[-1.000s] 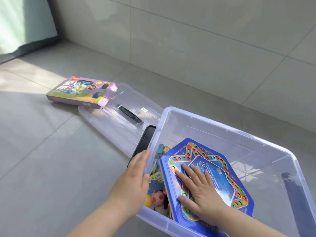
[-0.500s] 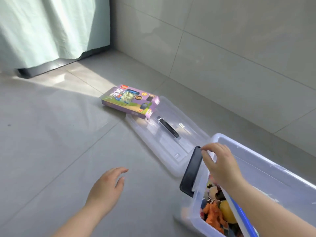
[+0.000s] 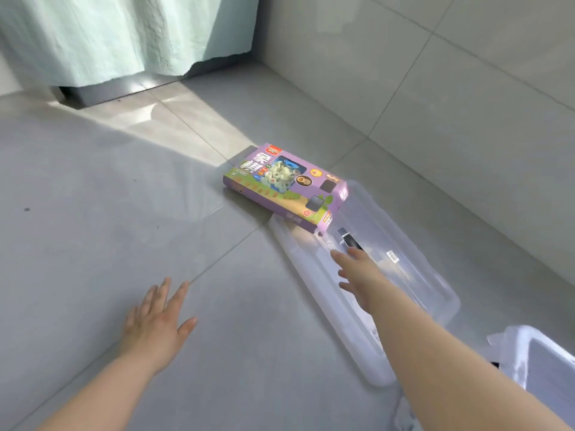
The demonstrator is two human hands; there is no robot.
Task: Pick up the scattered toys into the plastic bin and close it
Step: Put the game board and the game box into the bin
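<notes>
A purple game box (image 3: 284,185) lies flat on the grey floor, its near corner resting on the clear bin lid (image 3: 413,275). The lid lies on the floor with a black handle (image 3: 351,241) in its middle. My right hand (image 3: 361,272) stretches out over the lid, fingers apart and empty, a short way before the box. My left hand (image 3: 158,321) hovers open above the floor tiles, to the left and nearer. Only a corner of the clear plastic bin (image 3: 516,346) shows at the lower right; its contents are out of view.
A tiled wall (image 3: 435,82) runs along the back right, close behind the lid and box. A pale green curtain (image 3: 124,32) hangs at the far left with a sunlit patch of floor below it. Bare grey floor tiles (image 3: 93,244) spread to the left.
My right hand let go of the bin's rim and reached forward over the lid toward the purple box. The view swung left, so the bin slid almost out of frame. My left hand stayed open.
</notes>
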